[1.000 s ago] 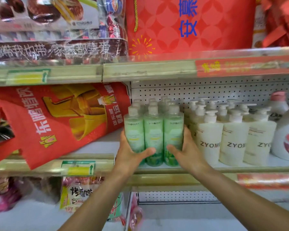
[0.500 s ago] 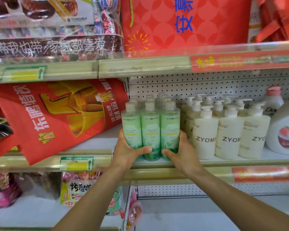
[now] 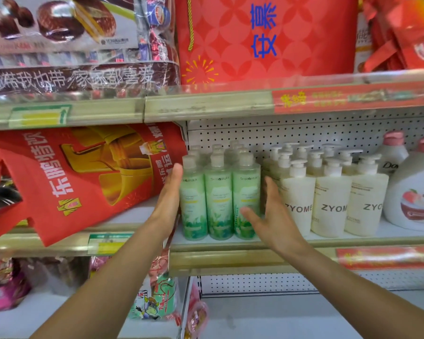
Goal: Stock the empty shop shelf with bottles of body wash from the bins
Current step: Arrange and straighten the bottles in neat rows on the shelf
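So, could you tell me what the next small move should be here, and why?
Probably draw both hands back for more stock: the green bottles stand upright in a neat row on the shelf, the left hand lies flat beside them, and the right hand is open.

Even, bright shop light falls from above, so the green bottles point(image 3: 219, 199) and both hands point(image 3: 168, 199) cast only weak shadows, and the darkest patch lies beneath the shelf edge point(image 3: 230, 259) toward 6 o'clock. Glare streaks the clear rail strip point(image 3: 230, 94) and the plastic snack wrap point(image 3: 71, 40) at 11 o'clock. The wide lens bows the shelf lines toward 3 and 9 o'clock, and detail turns soft and smeared in the corners, most of all at 1 o'clock.
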Demonstrator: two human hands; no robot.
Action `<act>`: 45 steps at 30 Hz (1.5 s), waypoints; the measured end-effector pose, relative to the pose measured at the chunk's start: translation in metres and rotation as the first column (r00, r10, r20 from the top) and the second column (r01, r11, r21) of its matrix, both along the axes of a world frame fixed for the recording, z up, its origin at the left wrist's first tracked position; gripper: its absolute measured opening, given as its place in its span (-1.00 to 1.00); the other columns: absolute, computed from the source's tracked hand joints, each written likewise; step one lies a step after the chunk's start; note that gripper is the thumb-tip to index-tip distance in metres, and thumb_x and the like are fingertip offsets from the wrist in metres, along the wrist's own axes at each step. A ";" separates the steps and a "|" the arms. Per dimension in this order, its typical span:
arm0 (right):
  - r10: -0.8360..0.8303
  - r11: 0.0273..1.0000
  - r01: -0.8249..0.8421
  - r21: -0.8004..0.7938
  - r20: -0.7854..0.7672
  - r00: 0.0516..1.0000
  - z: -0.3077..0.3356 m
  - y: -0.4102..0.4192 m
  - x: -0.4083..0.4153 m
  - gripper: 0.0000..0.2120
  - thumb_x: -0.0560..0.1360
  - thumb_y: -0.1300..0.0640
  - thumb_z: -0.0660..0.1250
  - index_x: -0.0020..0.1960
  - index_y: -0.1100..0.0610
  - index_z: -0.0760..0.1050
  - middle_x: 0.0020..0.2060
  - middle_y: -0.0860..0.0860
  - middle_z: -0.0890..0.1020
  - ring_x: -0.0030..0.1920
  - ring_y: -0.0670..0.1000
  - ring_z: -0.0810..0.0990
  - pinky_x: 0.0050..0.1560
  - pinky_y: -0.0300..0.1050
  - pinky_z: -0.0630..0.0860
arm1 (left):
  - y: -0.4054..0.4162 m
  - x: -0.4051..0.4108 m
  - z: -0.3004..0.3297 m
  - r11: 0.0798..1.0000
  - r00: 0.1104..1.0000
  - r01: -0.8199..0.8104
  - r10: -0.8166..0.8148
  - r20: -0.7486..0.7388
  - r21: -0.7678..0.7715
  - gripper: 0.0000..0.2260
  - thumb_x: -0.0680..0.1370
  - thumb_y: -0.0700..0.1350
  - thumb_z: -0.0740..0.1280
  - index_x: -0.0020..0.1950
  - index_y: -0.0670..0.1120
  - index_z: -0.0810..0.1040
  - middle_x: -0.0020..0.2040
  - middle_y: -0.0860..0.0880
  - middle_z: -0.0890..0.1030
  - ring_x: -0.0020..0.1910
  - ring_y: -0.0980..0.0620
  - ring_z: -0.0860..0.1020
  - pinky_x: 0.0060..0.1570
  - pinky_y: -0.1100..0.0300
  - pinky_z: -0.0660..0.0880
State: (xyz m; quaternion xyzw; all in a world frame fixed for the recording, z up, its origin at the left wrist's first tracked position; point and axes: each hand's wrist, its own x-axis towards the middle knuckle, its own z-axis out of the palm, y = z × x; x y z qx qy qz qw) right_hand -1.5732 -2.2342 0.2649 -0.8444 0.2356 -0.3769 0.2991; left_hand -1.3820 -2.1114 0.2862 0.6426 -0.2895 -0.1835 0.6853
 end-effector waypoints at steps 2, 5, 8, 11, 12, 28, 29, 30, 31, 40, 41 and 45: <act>0.001 0.994 0.005 -0.113 0.053 0.999 0.019 0.002 -0.005 -0.14 0.50 -0.06 0.36 0.57 0.03 -0.13 0.55 -0.02 0.13 0.51 -0.02 0.16 0.47 0.03 0.22 | -0.002 0.003 0.012 0.999 0.999 0.020 -0.021 -0.030 -0.033 -0.19 0.23 0.64 0.14 0.35 0.25 0.47 0.41 0.15 0.45 0.41 0.09 0.37 0.46 -0.08 0.18; -0.023 0.934 0.020 -0.355 -0.006 1.000 0.055 0.004 -0.013 -0.25 0.53 -0.07 0.32 0.56 0.05 0.00 0.48 0.00 0.25 0.46 0.00 0.23 0.39 -0.06 0.28 | -0.007 -0.002 0.019 0.992 0.979 0.056 -0.077 -0.187 -0.114 -0.24 0.31 0.59 0.06 0.22 0.13 0.58 0.20 -0.01 0.64 0.23 -0.04 0.56 0.31 -0.10 0.39; -0.225 0.768 0.060 -0.638 -0.180 0.957 0.087 -0.001 -0.019 -0.37 0.54 -0.14 0.26 0.52 0.03 0.14 0.33 0.03 0.45 0.35 0.05 0.36 0.36 -0.04 0.23 | -0.013 -0.005 0.015 0.984 0.924 0.070 -0.125 -0.362 -0.162 -0.21 0.42 0.53 -0.05 0.21 -0.01 0.60 0.07 -0.14 0.69 0.08 -0.12 0.63 -0.02 -0.05 0.53; -0.303 0.740 0.017 -0.672 -0.310 0.901 0.107 -0.014 -0.020 -0.38 0.54 -0.20 0.22 0.52 -0.02 0.17 0.33 0.03 0.48 0.34 0.05 0.41 0.48 0.04 0.06 | -0.019 -0.006 0.010 0.985 0.900 0.051 -0.116 -0.421 -0.163 -0.19 0.43 0.53 -0.08 0.16 -0.03 0.63 -0.01 -0.16 0.71 -0.01 -0.12 0.65 -0.12 -0.02 0.53; -0.283 0.761 -0.022 -0.649 -0.362 0.888 0.110 -0.020 -0.019 -0.39 0.54 -0.19 0.22 0.52 -0.05 0.16 0.33 0.02 0.49 0.31 0.04 0.45 0.51 0.04 0.02 | -0.020 -0.007 0.009 0.986 0.902 0.044 -0.109 -0.418 -0.161 -0.20 0.44 0.53 -0.08 0.14 -0.03 0.64 -0.02 -0.16 0.71 -0.02 -0.12 0.65 -0.12 -0.02 0.53; 0.089 0.919 -0.239 -0.313 -0.425 0.901 0.113 -0.044 -0.005 -0.34 0.46 -0.02 0.44 0.48 -0.07 0.24 0.33 0.03 0.51 0.30 0.00 0.50 0.32 0.01 0.44 | -0.018 -0.017 0.012 0.990 0.947 0.065 -0.101 -0.305 -0.126 -0.29 0.51 0.45 -0.13 0.03 0.01 0.64 -0.14 -0.09 0.73 -0.16 -0.03 0.68 -0.17 0.04 0.52; 0.078 0.917 -0.235 -0.324 -0.431 0.899 0.111 -0.042 -0.004 -0.30 0.44 -0.03 0.45 0.48 -0.05 0.21 0.34 0.04 0.50 0.30 0.03 0.50 0.30 0.05 0.45 | -0.017 -0.019 0.010 0.990 0.953 0.055 -0.091 -0.289 -0.129 -0.29 0.51 0.46 -0.12 0.03 0.02 0.65 -0.13 -0.08 0.73 -0.16 -0.02 0.69 -0.16 0.04 0.52; 0.062 0.913 -0.228 -0.337 -0.439 0.896 0.108 -0.041 -0.004 -0.26 0.42 -0.04 0.47 0.49 -0.04 0.18 0.33 0.05 0.50 0.30 0.05 0.50 0.27 0.07 0.47 | -0.015 -0.023 0.009 0.990 0.961 0.040 -0.076 -0.268 -0.138 -0.30 0.50 0.46 -0.10 0.04 0.03 0.65 -0.09 -0.07 0.73 -0.14 -0.01 0.69 -0.11 0.02 0.54; 0.044 0.909 -0.221 -0.353 -0.446 0.894 0.105 -0.039 -0.004 -0.21 0.41 -0.05 0.48 0.50 -0.03 0.13 0.31 0.06 0.51 0.28 0.07 0.50 0.23 0.09 0.49 | -0.013 -0.027 0.005 0.990 0.969 0.013 -0.047 -0.243 -0.140 -0.31 0.48 0.49 -0.06 0.10 0.05 0.64 -0.01 -0.06 0.72 -0.07 -0.01 0.69 -0.01 -0.02 0.55; -0.078 0.871 -0.110 -0.479 -0.355 0.932 0.071 -0.027 0.002 -0.01 0.42 0.00 0.48 0.55 -0.02 -0.18 0.39 0.17 0.38 0.30 0.19 0.45 0.18 0.14 0.48 | -0.014 -0.044 -0.035 0.975 0.880 -0.215 0.219 0.422 -0.056 0.25 0.04 0.21 0.62 0.53 0.25 -0.10 0.53 0.07 0.22 0.50 0.07 0.24 0.47 -0.07 0.26; -0.075 0.873 -0.107 -0.475 -0.349 0.934 0.070 -0.026 0.002 -0.01 0.42 0.01 0.48 0.55 -0.02 -0.18 0.38 0.17 0.38 0.30 0.20 0.45 0.18 0.14 0.48 | -0.015 -0.044 -0.036 0.972 0.875 -0.227 0.231 0.425 -0.061 0.25 0.04 0.19 0.62 0.53 0.25 -0.11 0.53 0.06 0.21 0.51 0.06 0.22 0.47 -0.08 0.25; -0.079 0.872 -0.102 -0.479 -0.342 0.936 0.068 -0.022 0.004 -0.02 0.43 0.04 0.47 0.55 -0.02 -0.19 0.40 0.19 0.36 0.29 0.22 0.46 0.19 0.17 0.48 | -0.019 -0.042 -0.036 0.969 0.869 -0.239 0.240 0.434 -0.056 0.23 0.12 0.07 0.67 0.53 0.24 -0.12 0.53 0.06 0.21 0.50 0.07 0.22 0.48 -0.08 0.24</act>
